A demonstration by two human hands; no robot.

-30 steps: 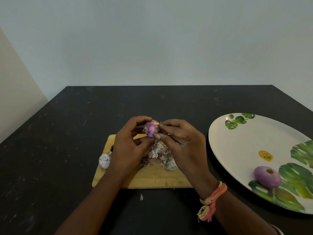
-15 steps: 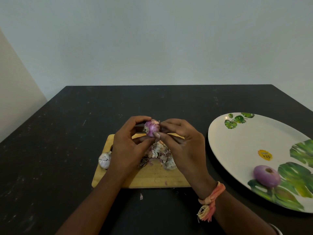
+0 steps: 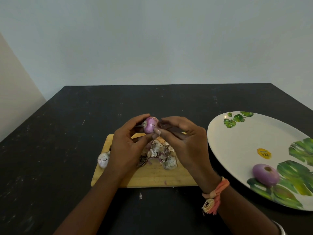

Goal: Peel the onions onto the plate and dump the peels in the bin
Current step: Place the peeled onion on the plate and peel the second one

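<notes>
Onion (image 3: 150, 127), partly peeled, is held above the cutting board (image 3: 152, 180), gripped between the left hand's (image 3: 127, 150) thumb and curled fingers as the right hand (image 3: 184, 145) pinches its side. Peels (image 3: 157, 155) lie heaped beneath, and a peeled onion (image 3: 265, 174) rests on the plate (image 3: 237, 141).

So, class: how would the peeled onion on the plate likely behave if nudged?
The peeled onion looks round, so it would probably roll. Its skinless surface seems smooth, perhaps slippery. The plate looks shallow, so it might roll off.
</notes>
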